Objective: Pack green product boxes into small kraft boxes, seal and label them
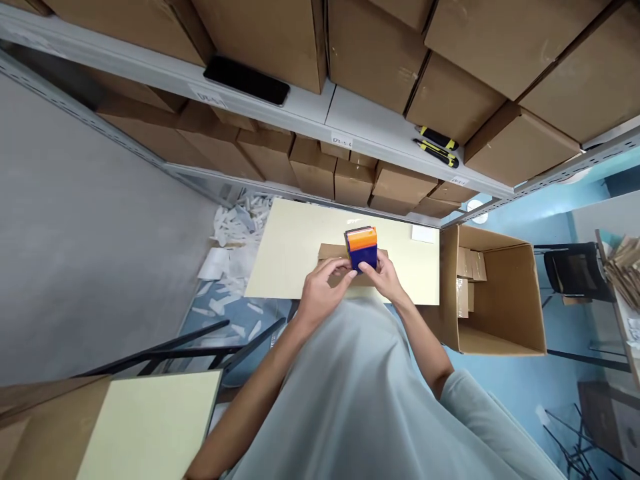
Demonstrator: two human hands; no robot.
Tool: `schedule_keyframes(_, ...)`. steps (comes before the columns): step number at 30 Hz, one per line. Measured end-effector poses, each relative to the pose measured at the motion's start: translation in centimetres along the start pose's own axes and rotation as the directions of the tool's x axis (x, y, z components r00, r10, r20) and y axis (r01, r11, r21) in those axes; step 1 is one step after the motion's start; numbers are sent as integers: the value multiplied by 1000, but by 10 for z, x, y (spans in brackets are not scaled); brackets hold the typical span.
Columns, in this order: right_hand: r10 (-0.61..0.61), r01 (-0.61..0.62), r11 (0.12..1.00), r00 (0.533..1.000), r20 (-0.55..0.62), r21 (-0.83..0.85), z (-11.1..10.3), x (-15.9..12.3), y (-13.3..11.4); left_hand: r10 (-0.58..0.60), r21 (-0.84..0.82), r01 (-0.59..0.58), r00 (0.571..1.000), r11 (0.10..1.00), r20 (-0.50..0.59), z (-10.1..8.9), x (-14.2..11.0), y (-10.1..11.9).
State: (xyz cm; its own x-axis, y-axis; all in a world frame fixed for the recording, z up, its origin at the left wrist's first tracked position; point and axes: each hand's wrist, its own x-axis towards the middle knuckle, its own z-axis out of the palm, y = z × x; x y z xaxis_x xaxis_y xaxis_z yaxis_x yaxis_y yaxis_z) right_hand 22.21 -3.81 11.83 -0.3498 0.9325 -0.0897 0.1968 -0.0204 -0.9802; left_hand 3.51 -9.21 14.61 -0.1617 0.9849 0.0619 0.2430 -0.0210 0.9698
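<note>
Holding a blue-and-orange box (363,255) betw. both hands, over the pale table (285,250), approx. mid-width; R hand (386,280) partly closed on it, thumb on blue front, fingers wrapped round R side; L hand (323,287) half curled, thumb & fingertips pinching lower L corner; brown cardboard (330,251) on table just behind/below box, partly hidden by hands; small white card (423,233) nr table's far R corner; big open carton (505,300) beside table's R end, w/ small brown boxes (470,263) inside; phone (247,80) & yellow-black cutters (437,147) up on shelf (370,117) w/ cartons.
</note>
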Motion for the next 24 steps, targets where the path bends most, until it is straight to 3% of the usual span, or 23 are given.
schedule_keyframes(3, -17, 19, 999, 999, 43, -51, -2, -11, -6, -5, -46, -1, 992, 999, -129, -22, 7, 17)
schedule_keyframes(5, -31, 39, 995, 996, 78, -96, -6, -19, -12, 11, -76, -23, 988, 997, -155, -36, 16, 29)
schedule_keyframes(10, -52, 88, 975, 983, 176, -203, -17, -34, -32, 39, -34, -38, 999, 999, 35, -61, 34, 50)
schedule_keyframes(14, -83, 131, 966, 974, 213, -224, -19, -38, -41, 38, -20, -36, 994, 999, 104, -64, 30, 57)
schedule_keyframes(24, -19, 90, 951, 972, 236, -295, -20, -42, -43, 22, -76, -16, 997, 997, 78, -56, 27, 52)
